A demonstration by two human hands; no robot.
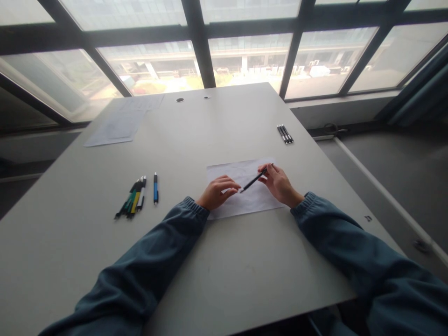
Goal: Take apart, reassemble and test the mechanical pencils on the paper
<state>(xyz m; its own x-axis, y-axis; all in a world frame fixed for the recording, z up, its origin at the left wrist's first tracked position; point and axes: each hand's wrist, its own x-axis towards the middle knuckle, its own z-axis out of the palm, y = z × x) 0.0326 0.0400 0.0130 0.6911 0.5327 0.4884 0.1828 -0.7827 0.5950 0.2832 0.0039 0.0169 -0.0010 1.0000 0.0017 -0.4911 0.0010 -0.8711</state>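
Observation:
A black pen [255, 180] with a light tip is held slantwise over a white sheet of paper [231, 171]. Its upper end sits between the fingers of my right hand [278, 184], which is closed on it. My left hand [219, 192] is above the paper's left part, fingers stretched out and thumb apart. Its fingertips come close to the pen's lower tip; whether they touch it, I cannot tell.
A blue pen [156, 189] lies left of the paper, beside a bunch of several pens [132, 198]. More black pens [285, 134] lie in a row near the table's right edge. Printed sheets [117, 123] lie far left on the white table [210, 270], before windows.

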